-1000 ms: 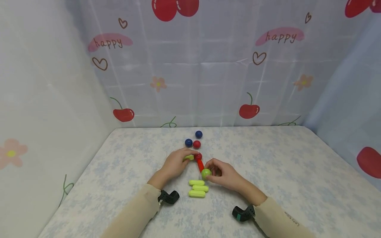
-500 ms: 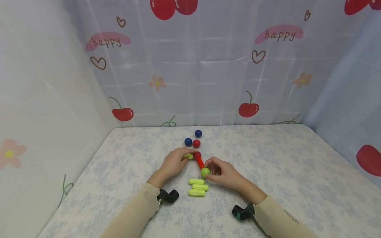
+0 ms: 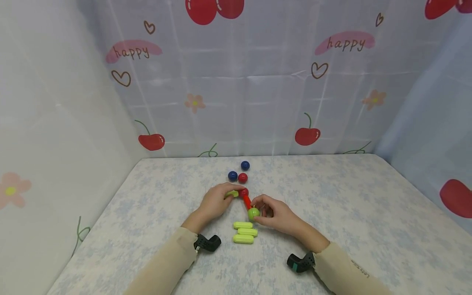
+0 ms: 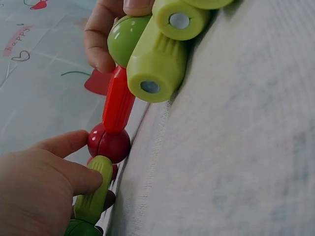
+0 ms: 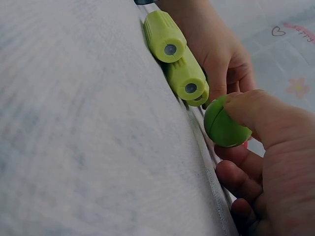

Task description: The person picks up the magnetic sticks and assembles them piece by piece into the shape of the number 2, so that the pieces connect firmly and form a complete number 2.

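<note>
My left hand (image 3: pixel 216 200) pinches a yellow-green magnetic rod (image 4: pixel 96 191), its index fingertip at a red ball (image 4: pixel 109 143). A dark green ball (image 4: pixel 82 228) shows at that rod's other end. From the red ball a red rod (image 4: pixel 118 101) runs to a light green ball (image 3: pixel 253 214), forming a chain close over the table. My right hand (image 3: pixel 275 213) holds the light green ball between thumb and fingers. In the right wrist view the thumb lies over this green ball (image 5: pixel 224 125), and the red rod is mostly hidden.
Several loose yellow-green rods (image 3: pixel 243 238) with metal ends lie in front of the hands. Beyond the hands are a red ball (image 3: pixel 242 178) and two blue balls (image 3: pixel 232 176). A patterned cloth covers the table (image 3: pixel 332 205), and a printed curtain (image 3: pixel 250 114) hangs behind it.
The light green ball has shifted very slightly left with the right hand. Both hands keep their holds, and the loose pieces lie as before.
</note>
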The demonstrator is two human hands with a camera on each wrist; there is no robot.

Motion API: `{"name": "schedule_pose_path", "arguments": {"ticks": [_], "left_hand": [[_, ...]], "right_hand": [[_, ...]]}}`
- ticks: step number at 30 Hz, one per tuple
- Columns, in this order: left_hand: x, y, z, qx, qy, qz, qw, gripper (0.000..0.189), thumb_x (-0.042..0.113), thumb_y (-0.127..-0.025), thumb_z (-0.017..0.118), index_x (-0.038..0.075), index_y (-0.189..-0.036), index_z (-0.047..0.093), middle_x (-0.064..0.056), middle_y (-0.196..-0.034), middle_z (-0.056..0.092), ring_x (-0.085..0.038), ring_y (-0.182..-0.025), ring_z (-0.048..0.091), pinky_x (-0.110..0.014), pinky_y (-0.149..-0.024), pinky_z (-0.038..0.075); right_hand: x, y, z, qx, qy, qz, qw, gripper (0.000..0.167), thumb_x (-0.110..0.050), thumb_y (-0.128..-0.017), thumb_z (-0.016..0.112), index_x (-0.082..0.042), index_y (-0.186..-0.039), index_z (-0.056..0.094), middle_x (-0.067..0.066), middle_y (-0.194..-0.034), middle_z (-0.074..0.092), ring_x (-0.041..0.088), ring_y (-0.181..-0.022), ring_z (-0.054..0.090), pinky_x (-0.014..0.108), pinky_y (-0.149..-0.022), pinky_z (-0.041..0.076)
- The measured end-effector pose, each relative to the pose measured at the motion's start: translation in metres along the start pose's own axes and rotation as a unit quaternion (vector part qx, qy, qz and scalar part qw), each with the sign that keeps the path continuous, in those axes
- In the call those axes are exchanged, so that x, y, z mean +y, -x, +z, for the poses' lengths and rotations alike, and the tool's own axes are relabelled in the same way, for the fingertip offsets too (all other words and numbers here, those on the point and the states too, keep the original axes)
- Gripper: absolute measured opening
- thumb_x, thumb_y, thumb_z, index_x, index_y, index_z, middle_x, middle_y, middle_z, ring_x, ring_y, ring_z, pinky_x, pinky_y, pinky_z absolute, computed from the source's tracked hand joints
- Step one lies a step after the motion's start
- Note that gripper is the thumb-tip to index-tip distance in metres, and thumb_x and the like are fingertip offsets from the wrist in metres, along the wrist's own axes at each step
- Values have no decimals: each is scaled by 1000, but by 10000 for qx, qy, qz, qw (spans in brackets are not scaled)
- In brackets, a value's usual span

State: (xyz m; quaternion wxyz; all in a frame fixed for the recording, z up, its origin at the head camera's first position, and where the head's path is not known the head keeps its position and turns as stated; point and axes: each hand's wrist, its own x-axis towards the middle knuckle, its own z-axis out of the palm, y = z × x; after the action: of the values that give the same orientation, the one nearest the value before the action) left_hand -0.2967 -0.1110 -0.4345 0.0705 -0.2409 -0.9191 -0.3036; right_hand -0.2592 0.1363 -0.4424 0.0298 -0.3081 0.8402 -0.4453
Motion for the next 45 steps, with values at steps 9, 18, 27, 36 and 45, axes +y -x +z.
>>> {"name": "schedule_pose_path", "arguments": {"ticks": [9, 18, 27, 36, 45], "left_hand": [[-3, 0, 0, 106, 139, 119, 9998, 42, 2, -95, 63, 28, -128, 69, 1, -126, 69, -21, -120, 62, -45, -99, 50], [-5, 0, 0, 568, 829, -64, 9949, 33, 4, -96, 62, 19, -124, 69, 1, -122, 68, -21, -112, 61, -43, -95, 51], [2, 2, -12, 1392, 1110, 215, 9838, 25, 4, -95, 62, 19, -111, 74, 3, -115, 70, -19, -112, 60, -46, -97, 49], [19, 9, -22, 115, 1871, 576, 9806, 16, 7, -98, 59, 11, -105, 73, -2, -96, 73, -19, -75, 64, -28, -68, 52], [22, 11, -17, -2245, 1445, 419, 9628, 21, 24, -96, 69, 17, -115, 71, 11, -100, 69, -9, -89, 64, -27, -83, 52]], "right_hand": [[3, 2, 0, -79, 597, -695, 9958, 32, -23, -93, 73, -20, -124, 68, -6, -102, 63, 4, -78, 57, 25, -71, 52], [-1, 2, -3, -108, 729, -587, 9956, 31, -25, -93, 73, -22, -123, 69, -8, -100, 62, 3, -78, 55, 24, -70, 51], [1, 2, -6, -137, 788, -613, 9949, 30, -25, -93, 73, -22, -122, 69, -8, -99, 63, 3, -78, 56, 25, -70, 51], [8, 3, -13, -134, 917, -425, 9948, 29, -23, -92, 74, -24, -121, 69, -9, -97, 62, 5, -77, 55, 24, -69, 49], [13, 4, -21, -41, 913, -444, 9948, 30, -21, -92, 74, -21, -122, 69, -7, -103, 65, 6, -80, 56, 25, -71, 50]]}}
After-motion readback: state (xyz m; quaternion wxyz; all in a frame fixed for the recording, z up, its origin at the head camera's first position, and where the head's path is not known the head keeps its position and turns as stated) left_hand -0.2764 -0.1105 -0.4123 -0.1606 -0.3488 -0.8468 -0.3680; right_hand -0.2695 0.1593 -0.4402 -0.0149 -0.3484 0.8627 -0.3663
